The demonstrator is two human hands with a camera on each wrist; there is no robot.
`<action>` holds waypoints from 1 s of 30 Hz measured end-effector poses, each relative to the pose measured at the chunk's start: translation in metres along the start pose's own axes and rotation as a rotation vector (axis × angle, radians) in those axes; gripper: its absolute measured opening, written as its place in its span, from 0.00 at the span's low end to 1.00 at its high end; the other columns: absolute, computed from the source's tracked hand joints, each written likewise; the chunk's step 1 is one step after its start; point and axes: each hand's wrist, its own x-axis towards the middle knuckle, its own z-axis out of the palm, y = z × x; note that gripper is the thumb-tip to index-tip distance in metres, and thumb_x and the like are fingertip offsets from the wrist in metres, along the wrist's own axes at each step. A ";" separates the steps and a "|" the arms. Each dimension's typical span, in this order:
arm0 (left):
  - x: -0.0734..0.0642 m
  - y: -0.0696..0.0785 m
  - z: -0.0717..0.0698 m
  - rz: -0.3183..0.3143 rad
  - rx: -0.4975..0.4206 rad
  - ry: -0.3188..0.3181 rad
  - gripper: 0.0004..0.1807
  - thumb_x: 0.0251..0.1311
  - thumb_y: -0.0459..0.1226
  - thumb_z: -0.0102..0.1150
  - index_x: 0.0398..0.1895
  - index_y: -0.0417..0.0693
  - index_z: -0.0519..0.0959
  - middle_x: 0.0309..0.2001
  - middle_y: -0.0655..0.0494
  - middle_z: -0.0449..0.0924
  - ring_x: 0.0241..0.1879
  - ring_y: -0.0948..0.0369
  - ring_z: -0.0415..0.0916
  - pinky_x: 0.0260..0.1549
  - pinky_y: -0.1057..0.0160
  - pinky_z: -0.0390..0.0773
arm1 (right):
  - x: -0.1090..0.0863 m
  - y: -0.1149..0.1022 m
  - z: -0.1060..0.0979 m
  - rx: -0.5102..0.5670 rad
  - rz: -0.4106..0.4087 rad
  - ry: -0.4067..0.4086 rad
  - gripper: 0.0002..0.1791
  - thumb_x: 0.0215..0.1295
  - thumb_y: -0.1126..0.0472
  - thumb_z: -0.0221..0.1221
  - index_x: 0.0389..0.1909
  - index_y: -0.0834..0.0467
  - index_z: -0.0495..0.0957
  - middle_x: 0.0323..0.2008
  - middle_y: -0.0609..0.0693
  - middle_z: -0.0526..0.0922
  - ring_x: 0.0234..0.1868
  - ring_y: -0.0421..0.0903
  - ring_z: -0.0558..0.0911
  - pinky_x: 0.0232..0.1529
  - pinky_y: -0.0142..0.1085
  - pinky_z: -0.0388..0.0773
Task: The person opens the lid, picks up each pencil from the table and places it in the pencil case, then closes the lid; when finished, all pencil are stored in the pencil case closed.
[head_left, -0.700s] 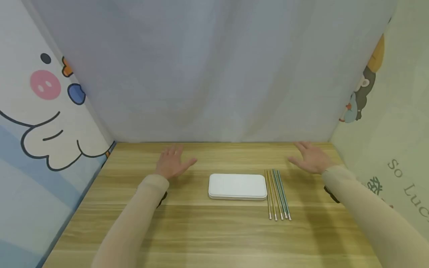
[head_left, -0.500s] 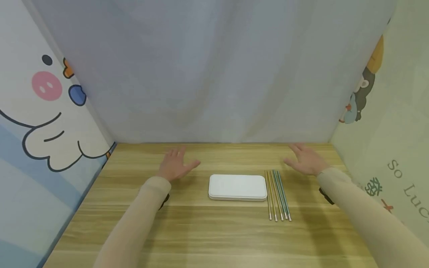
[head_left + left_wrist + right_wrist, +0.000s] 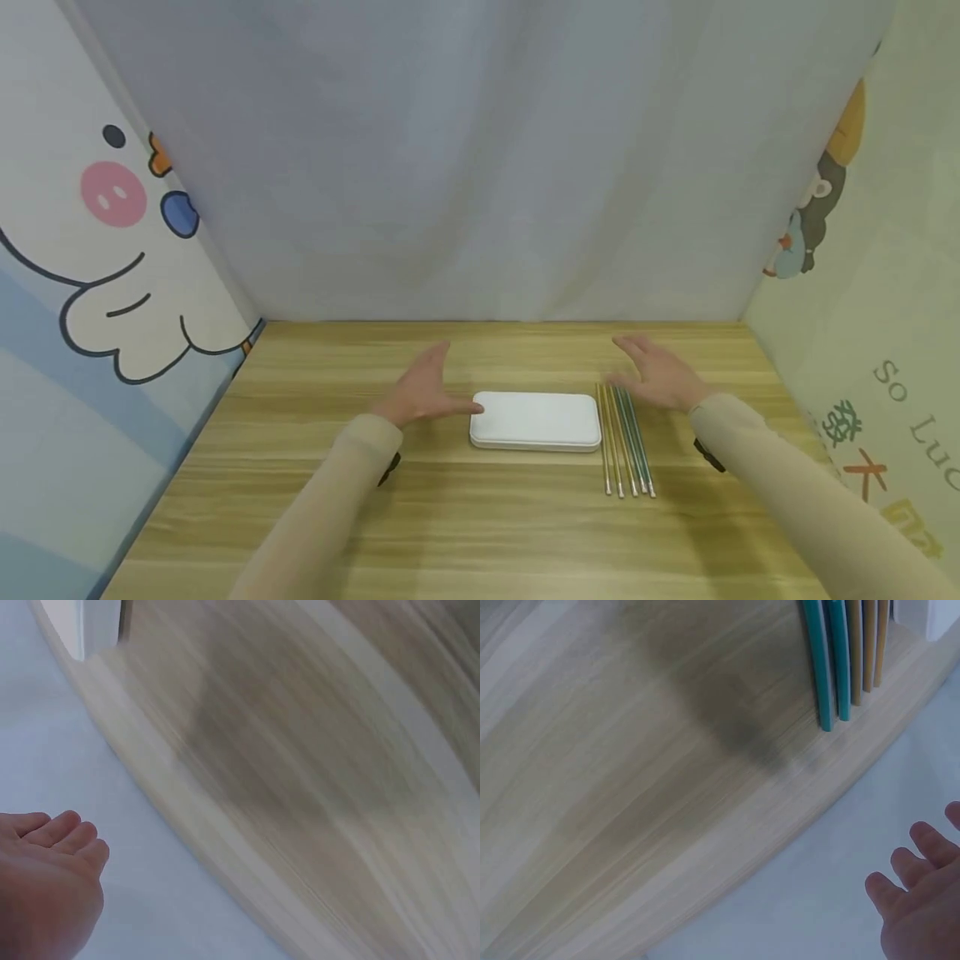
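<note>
A white flat case (image 3: pixel 536 418) with rounded corners lies closed on the wooden table, its corner (image 3: pixel 101 626) also showing in the left wrist view. Right of it lie several slim pencils, yellow (image 3: pixel 604 450) and teal (image 3: pixel 641 450), side by side with silvery ends toward me. My left hand (image 3: pixel 423 392) is just left of the case, fingers extended, its thumb overlapping the case's left edge; whether it touches, I cannot tell. Beyond the pencils' far ends hovers my right hand (image 3: pixel 660 375), fingers spread and holding nothing; its thumb is blurred over the pencil tips.
The wooden table (image 3: pixel 495 533) ends at a pale grey curtain (image 3: pixel 510 167) at the back. Cartoon-printed panels stand at the left (image 3: pixel 75 292) and right (image 3: pixel 862 333). A dark band sits on each wrist.
Both hands have moved inward and nearer to me, the left toward the case and the right toward the pencils. The case and pencils lie as before.
</note>
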 end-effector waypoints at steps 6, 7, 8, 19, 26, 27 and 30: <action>-0.002 0.010 0.021 0.070 -0.009 -0.018 0.72 0.29 0.64 0.74 0.73 0.37 0.48 0.71 0.41 0.50 0.69 0.47 0.48 0.64 0.50 0.53 | 0.001 -0.013 0.010 0.004 -0.037 -0.010 0.43 0.64 0.40 0.55 0.71 0.64 0.56 0.66 0.67 0.59 0.65 0.65 0.60 0.60 0.60 0.56; -0.002 0.011 0.025 0.083 -0.010 -0.021 0.71 0.29 0.63 0.75 0.73 0.36 0.48 0.71 0.40 0.51 0.69 0.47 0.48 0.63 0.50 0.54 | 0.001 -0.014 0.013 0.007 -0.039 -0.017 0.44 0.63 0.39 0.56 0.71 0.63 0.56 0.67 0.66 0.59 0.65 0.65 0.60 0.61 0.59 0.56; -0.002 0.012 0.028 0.093 -0.005 -0.023 0.71 0.28 0.63 0.76 0.73 0.36 0.49 0.71 0.40 0.51 0.69 0.47 0.49 0.63 0.50 0.54 | 0.001 -0.016 0.015 0.009 -0.039 -0.024 0.46 0.62 0.37 0.56 0.71 0.63 0.56 0.67 0.66 0.59 0.65 0.64 0.60 0.61 0.59 0.56; -0.004 0.018 0.053 0.159 0.039 -0.051 0.65 0.34 0.59 0.75 0.71 0.35 0.53 0.70 0.40 0.53 0.68 0.46 0.51 0.62 0.50 0.57 | 0.007 -0.049 0.039 0.071 -0.084 -0.082 0.52 0.50 0.33 0.64 0.69 0.61 0.61 0.66 0.62 0.62 0.66 0.61 0.60 0.62 0.56 0.57; -0.004 0.020 0.061 0.181 0.050 -0.043 0.63 0.35 0.57 0.75 0.70 0.34 0.54 0.69 0.40 0.54 0.68 0.47 0.52 0.63 0.51 0.56 | 0.009 -0.061 0.050 0.042 -0.136 -0.090 0.54 0.45 0.33 0.68 0.67 0.63 0.64 0.65 0.63 0.65 0.65 0.62 0.62 0.61 0.55 0.58; -0.004 0.020 0.062 0.182 0.045 -0.041 0.63 0.35 0.57 0.75 0.70 0.33 0.54 0.69 0.40 0.54 0.67 0.47 0.53 0.63 0.52 0.56 | 0.008 -0.062 0.051 0.048 -0.139 -0.086 0.54 0.44 0.34 0.68 0.66 0.63 0.65 0.65 0.63 0.65 0.65 0.62 0.63 0.61 0.56 0.59; -0.004 0.021 0.063 0.192 0.027 -0.034 0.63 0.35 0.56 0.75 0.70 0.32 0.54 0.69 0.40 0.55 0.67 0.47 0.54 0.63 0.53 0.56 | 0.008 -0.065 0.055 0.056 -0.140 -0.079 0.54 0.42 0.35 0.70 0.66 0.64 0.65 0.64 0.62 0.66 0.64 0.61 0.65 0.61 0.55 0.59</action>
